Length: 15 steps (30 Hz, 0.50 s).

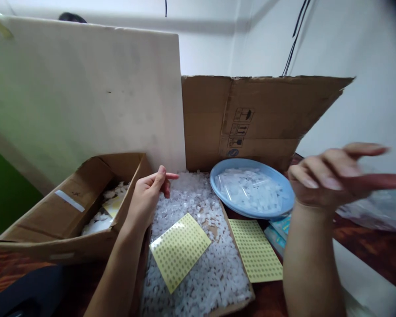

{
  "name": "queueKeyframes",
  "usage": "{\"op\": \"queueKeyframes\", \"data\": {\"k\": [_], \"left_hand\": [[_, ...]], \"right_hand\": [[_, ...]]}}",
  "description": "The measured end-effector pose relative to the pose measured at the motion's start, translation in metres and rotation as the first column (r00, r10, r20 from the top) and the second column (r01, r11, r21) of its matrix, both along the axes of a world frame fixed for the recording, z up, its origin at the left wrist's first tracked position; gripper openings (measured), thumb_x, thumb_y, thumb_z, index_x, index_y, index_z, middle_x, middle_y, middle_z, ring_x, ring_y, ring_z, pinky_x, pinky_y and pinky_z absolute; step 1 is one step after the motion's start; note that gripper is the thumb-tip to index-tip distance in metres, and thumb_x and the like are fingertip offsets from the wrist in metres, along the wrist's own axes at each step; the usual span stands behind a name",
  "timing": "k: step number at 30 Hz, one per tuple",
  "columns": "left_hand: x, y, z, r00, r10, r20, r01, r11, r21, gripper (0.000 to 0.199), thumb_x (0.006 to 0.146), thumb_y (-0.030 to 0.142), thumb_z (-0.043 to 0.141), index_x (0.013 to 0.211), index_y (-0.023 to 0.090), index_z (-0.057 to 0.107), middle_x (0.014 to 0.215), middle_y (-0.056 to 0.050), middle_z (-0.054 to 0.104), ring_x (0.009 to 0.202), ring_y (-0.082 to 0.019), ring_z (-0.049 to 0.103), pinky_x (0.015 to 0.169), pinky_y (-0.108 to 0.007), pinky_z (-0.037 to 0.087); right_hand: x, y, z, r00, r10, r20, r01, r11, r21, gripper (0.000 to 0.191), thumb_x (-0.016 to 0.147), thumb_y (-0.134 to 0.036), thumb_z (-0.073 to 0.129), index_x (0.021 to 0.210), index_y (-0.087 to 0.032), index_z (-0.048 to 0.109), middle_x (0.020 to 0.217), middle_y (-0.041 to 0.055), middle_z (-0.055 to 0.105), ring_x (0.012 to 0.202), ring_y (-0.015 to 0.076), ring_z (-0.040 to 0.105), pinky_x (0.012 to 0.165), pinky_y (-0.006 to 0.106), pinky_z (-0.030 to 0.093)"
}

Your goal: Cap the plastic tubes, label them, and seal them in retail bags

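My left hand hovers over the far left of a shallow cardboard tray filled with small translucent white plastic pieces. Its index finger points right, the thumb is raised and the other fingers curl; nothing shows in it. On the pieces lies a yellow sheet of small round stickers. A second yellow sticker sheet rests to the right of the tray. Raised at the right, my right hand has its fingers apart and holds nothing. A blue round basin with more white pieces stands left of it.
An open cardboard box with white scraps and a yellow piece stands at left. Upright white board and cardboard form a back barrier. Clear plastic bags and blue packets lie at right. A head top shows behind the board.
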<state>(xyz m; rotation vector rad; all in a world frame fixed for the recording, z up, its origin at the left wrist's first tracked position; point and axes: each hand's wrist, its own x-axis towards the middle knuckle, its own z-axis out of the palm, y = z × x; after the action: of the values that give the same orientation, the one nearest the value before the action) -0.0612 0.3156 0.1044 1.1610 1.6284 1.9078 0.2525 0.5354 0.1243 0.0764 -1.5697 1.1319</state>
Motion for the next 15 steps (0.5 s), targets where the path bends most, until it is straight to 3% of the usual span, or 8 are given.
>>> {"op": "queueKeyframes", "data": {"k": [2,4,5,6,8,9,11,15], "left_hand": [[0.001,0.0,0.0,0.999,-0.008,-0.031,0.008,1.0,-0.013,0.043,0.097,0.053,0.06,0.089,0.016,0.081,0.056,0.001,0.053,0.054,-0.011,0.047,0.055,-0.025,0.036],[0.002,-0.001,-0.001,0.998,-0.008,-0.058,0.006,1.0,-0.027,0.043,0.097,0.053,0.059,0.087,0.017,0.081,0.056,0.001,0.054,0.054,-0.011,0.047,0.055,-0.025,0.036],[0.002,0.0,-0.001,0.997,-0.008,-0.072,0.006,0.999,-0.036,0.044,0.097,0.053,0.059,0.087,0.017,0.08,0.056,0.001,0.054,0.054,-0.011,0.047,0.055,-0.025,0.036],[0.002,0.0,-0.002,0.996,-0.013,-0.091,0.009,0.999,-0.051,0.044,0.097,0.054,0.058,0.085,0.017,0.08,0.056,0.001,0.054,0.054,-0.011,0.047,0.056,-0.025,0.037],[0.004,0.002,-0.002,0.99,-0.039,-0.139,0.024,0.994,-0.104,0.045,0.098,0.054,0.057,0.083,0.017,0.079,0.055,0.001,0.055,0.054,-0.011,0.048,0.058,-0.025,0.038],[0.006,0.003,-0.002,0.985,-0.061,-0.163,0.038,0.99,-0.138,0.046,0.098,0.054,0.057,0.081,0.017,0.078,0.055,0.001,0.055,0.055,-0.011,0.049,0.058,-0.025,0.039],[0.01,0.005,-0.002,0.97,-0.124,-0.208,0.078,0.973,-0.217,0.047,0.098,0.055,0.056,0.078,0.017,0.077,0.056,0.0,0.056,0.055,-0.012,0.05,0.058,-0.025,0.039],[0.017,0.009,-0.006,0.926,-0.234,-0.298,0.119,0.927,-0.356,0.047,0.098,0.053,0.054,0.08,0.016,0.077,0.059,0.0,0.059,0.054,-0.012,0.05,0.054,-0.024,0.037]], "right_hand": [[-0.017,-0.005,0.006,0.999,-0.004,0.046,0.003,0.999,0.035,0.031,0.086,-0.07,0.064,0.106,-0.047,0.071,0.076,-0.0004,0.067,0.058,0.0186,0.055,0.056,0.034,0.045],[-0.032,-0.007,0.005,0.925,-0.167,0.342,0.153,0.986,0.068,0.022,0.091,-0.048,0.069,0.106,-0.034,0.073,0.085,0.0021,0.073,0.071,0.0201,0.065,0.066,0.034,0.05],[-0.039,-0.005,0.001,0.809,-0.289,0.513,0.259,0.957,0.131,0.021,0.092,-0.042,0.068,0.107,-0.028,0.074,0.091,0.0045,0.075,0.079,0.0217,0.068,0.071,0.035,0.051],[-0.046,-0.001,-0.004,0.64,-0.407,0.652,0.34,0.911,0.234,0.021,0.093,-0.038,0.065,0.107,-0.025,0.074,0.096,0.0065,0.076,0.085,0.0227,0.069,0.075,0.035,0.051],[-0.061,0.01,-0.022,0.189,-0.554,0.811,0.35,0.809,0.472,0.021,0.094,-0.029,0.061,0.106,-0.021,0.075,0.1,0.0093,0.077,0.09,0.0229,0.07,0.079,0.033,0.05],[-0.07,0.015,-0.032,-0.038,-0.545,0.838,0.275,0.8,0.533,0.021,0.092,-0.027,0.062,0.107,-0.021,0.076,0.104,0.0103,0.077,0.094,0.0232,0.071,0.079,0.031,0.049],[-0.088,0.024,-0.052,-0.226,-0.477,0.849,0.185,0.835,0.518,0.018,0.082,-0.022,0.074,0.098,-0.02,0.08,0.099,0.0108,0.079,0.091,0.0239,0.072,0.073,0.029,0.049],[-0.118,0.027,-0.079,-0.394,-0.378,0.837,0.12,0.882,0.455,0.022,0.065,-0.012,0.083,0.086,-0.019,0.082,0.092,0.0093,0.08,0.088,0.026,0.075,0.067,0.027,0.05]]}}
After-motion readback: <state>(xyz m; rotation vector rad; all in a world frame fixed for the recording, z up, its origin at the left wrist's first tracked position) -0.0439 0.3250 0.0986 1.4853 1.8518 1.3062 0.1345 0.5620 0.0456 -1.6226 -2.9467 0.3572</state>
